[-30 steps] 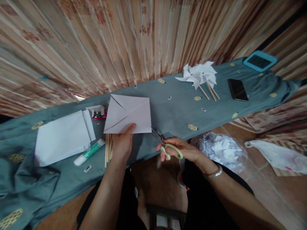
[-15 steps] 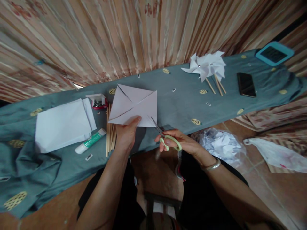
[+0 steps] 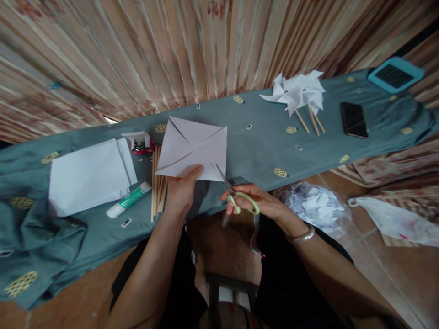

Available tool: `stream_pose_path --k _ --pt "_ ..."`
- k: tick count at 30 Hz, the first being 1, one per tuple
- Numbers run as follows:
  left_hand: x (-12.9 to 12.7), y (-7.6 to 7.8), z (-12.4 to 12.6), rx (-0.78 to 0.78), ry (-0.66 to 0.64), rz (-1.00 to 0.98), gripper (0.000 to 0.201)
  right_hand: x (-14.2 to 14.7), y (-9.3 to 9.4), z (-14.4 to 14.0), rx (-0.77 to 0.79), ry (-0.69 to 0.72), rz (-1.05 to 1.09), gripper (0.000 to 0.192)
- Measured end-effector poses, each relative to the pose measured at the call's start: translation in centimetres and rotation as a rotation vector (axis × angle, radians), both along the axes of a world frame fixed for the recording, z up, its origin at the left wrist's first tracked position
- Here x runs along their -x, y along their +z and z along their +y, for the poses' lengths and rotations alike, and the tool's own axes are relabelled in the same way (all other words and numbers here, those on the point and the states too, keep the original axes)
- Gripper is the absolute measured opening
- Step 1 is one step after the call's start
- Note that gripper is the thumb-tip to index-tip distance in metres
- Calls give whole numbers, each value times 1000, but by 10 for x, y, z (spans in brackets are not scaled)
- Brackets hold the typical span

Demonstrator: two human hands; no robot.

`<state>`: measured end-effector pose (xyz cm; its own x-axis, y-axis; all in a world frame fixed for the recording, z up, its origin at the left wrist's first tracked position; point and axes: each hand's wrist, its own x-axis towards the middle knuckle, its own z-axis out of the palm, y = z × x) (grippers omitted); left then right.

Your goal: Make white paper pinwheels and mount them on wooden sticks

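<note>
Centrally, left hand [image 3: 181, 194] pinching the near edge of a white paper square [image 3: 192, 150], thumb on top, holding it up just above the near edge of a table draped in grey-green cloth [image 3: 254, 148]. Diagonal slits visible from the corners of the square towards its middle. Right hand [image 3: 260, 205] closed through the pale green handles of a pair of scissors [image 3: 236, 194] — blades slightly parted at the near right corner of the square, tips on the paper.

Just left of the left hand, a bundle of wooden sticks [image 3: 157, 183] lying on the cloth, ends reaching the near edge. Beside them a glue stick [image 3: 128, 206] and a stack of white paper [image 3: 89, 176]; behind the sticks a small open box [image 3: 140, 142], contents too small to tell.

Towards the right end of the table, near the far edge, finished white pinwheels [image 3: 297, 91] on sticks, then a dark phone [image 3: 353, 119] and — at the far right corner — a device with a blue frame [image 3: 394, 75]. Beyond the near edge, on the floor at right, a clear bag of paper scraps [image 3: 315, 205]. Striped curtain [image 3: 171, 55] behind the table.
</note>
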<state>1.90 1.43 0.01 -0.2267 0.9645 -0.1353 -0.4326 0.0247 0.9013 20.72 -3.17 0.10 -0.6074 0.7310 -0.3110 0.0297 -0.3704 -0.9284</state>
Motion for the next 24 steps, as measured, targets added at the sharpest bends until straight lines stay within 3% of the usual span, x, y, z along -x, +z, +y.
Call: stream_pose_path --k 11,18,24 --pt "1 -4 1 12 -34 33 63 1 3 -1 24 -14 15 62" --pt "2 -8 1 3 -24 59 63 1 4 -3 15 -25 -86 70" --pt "4 -9 0 -5 -23 42 60 1 2 -3 14 -43 -75 61"
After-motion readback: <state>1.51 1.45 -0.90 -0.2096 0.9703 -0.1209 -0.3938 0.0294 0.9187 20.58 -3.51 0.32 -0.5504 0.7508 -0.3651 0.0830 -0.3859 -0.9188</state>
